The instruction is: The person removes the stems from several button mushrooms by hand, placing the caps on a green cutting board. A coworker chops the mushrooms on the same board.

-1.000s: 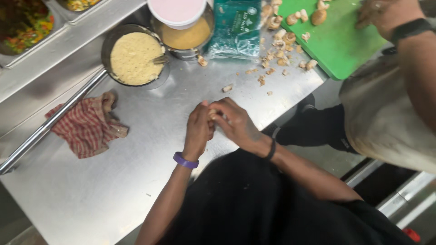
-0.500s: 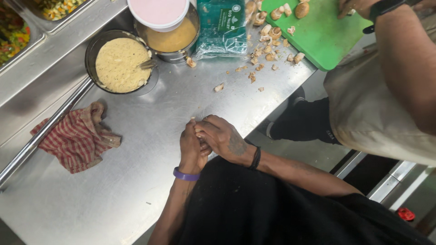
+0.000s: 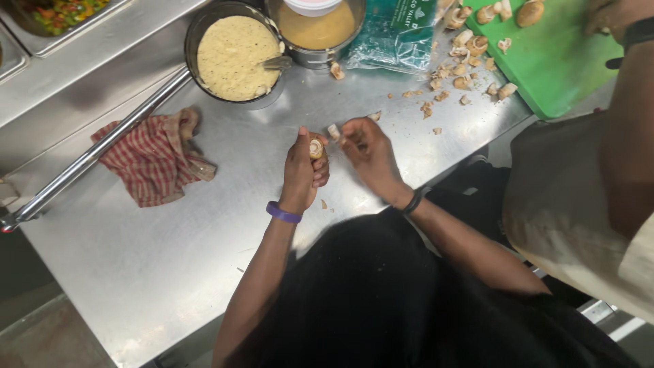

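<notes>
Half a second ago our two hands were pressed together over one mushroom; now they have come apart. Our left hand (image 3: 304, 170) is closed around the mushroom cap (image 3: 316, 148), its pale underside turned up above the steel counter (image 3: 170, 259). Our right hand (image 3: 368, 151) has drawn off to the side and pinches a small pale piece, most likely the stem (image 3: 334, 131), between its fingertips. We judge that the stem has just come free of the cap, so this mushroom looks ready to be set down or filled.

Near the far edge of the counter stands a round pan of yellowish crumbly filling (image 3: 234, 54) with a spoon handle resting in it, and just beside it a steel pot of tan sauce (image 3: 319, 31). A red checked cloth (image 3: 153, 157) lies crumpled to our left, well apart from the hands. Mushroom scraps (image 3: 436, 102) are scattered between us and the green cutting board (image 3: 552, 58), where another person's hand (image 3: 613, 17) works among more mushrooms.
</notes>
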